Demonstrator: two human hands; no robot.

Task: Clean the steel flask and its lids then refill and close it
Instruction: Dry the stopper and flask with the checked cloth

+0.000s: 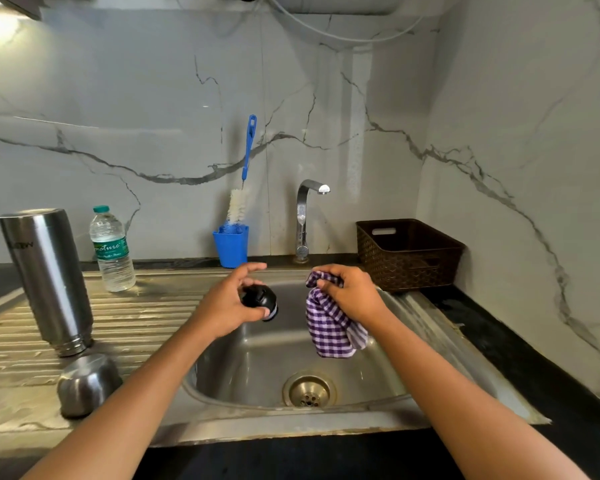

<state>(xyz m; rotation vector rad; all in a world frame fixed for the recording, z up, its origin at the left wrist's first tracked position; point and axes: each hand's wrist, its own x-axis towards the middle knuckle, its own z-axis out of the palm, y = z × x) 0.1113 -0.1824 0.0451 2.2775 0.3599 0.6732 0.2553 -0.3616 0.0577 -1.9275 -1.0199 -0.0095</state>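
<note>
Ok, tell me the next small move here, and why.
Probably bring the checked cloth to the black inner lid and wipe it. The left hand holds the lid over the sink, the right hand grips the cloth beside it, not touching, and the flask and steel cap already stand inverted on the drainboard.

Left hand [226,303] gripping, right hand [352,293] clenched

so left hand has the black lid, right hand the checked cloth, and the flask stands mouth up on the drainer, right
No: the head view shows the flask standing mouth down on the drainer. The left hand holds the black lid, the right hand the checked cloth.
</note>
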